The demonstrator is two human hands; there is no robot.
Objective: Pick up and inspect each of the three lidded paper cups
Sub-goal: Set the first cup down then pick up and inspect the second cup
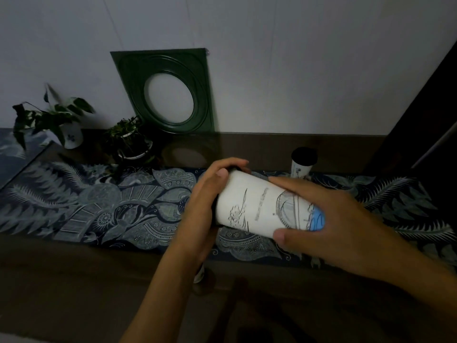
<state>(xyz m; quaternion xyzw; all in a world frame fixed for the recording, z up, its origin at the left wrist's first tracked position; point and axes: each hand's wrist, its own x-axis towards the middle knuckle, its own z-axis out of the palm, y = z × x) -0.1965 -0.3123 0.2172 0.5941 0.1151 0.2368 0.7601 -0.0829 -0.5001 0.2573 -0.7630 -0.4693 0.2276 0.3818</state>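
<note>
I hold a white paper cup with line drawings and a blue patch on its side, tipped sideways above the table. My left hand wraps its black-lidded end on the left. My right hand grips the bottom end on the right. A second cup with a black lid stands upright behind, near the wall. Below my left forearm a sliver of a third cup shows, mostly hidden.
A dark patterned cloth runs across the brown table. Two potted plants stand at the back left. A green square frame with a round opening leans on the wall. A dark panel rises at right.
</note>
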